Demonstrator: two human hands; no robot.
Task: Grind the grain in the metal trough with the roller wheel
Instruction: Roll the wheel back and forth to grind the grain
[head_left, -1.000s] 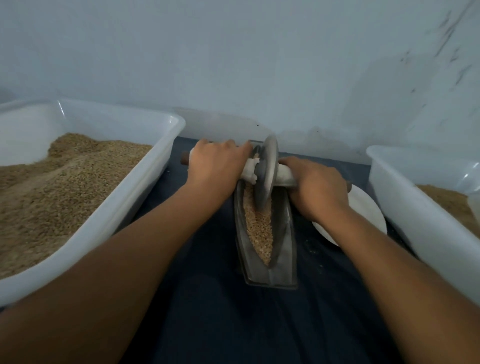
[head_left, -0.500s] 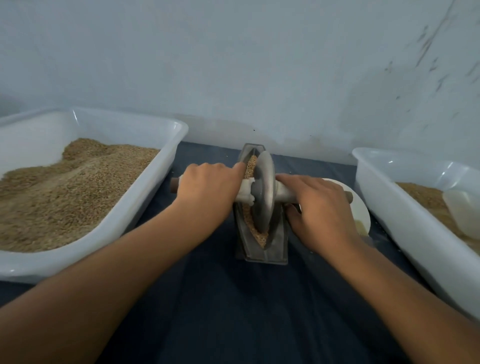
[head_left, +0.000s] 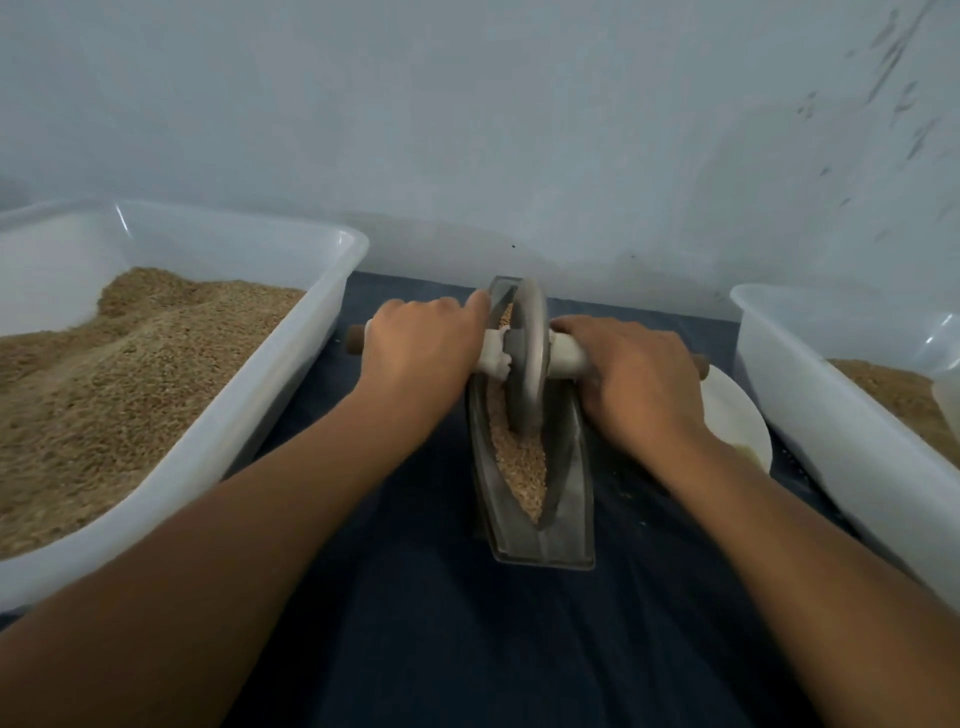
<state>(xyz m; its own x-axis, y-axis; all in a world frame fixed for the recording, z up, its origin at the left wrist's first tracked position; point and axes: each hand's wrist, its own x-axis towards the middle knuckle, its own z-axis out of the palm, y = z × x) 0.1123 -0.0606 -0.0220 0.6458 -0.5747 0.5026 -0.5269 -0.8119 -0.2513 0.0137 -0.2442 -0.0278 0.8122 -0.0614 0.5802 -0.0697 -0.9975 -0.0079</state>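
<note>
grain (head_left: 519, 462) lies in the metal trough (head_left: 569, 525) at the centre of the frame, heaped tan along its groove, thickest toward the near tip. the trough's long axis runs from me toward the wall, and the roller wheel (head_left: 527, 358) stands upright in it on edge, about midway along. its axle handle (head_left: 566, 356) crosses the trough left to right. my left hand (head_left: 423, 348) is wrapped over the left stub, my right hand (head_left: 641, 379) curled over the right one, both sitting level on either side of the disc, neither nearer than the other. so i judge the next roll must go straight along the groove, near or far, with even pressure.

outward: dark blue cloth (head_left: 441, 623) under everything, a white tub of grain (head_left: 280, 379) at left, another white tub (head_left: 810, 395) at right, a white plate (head_left: 737, 415) behind my right wrist, pale wall (head_left: 467, 130) across the top.
</note>
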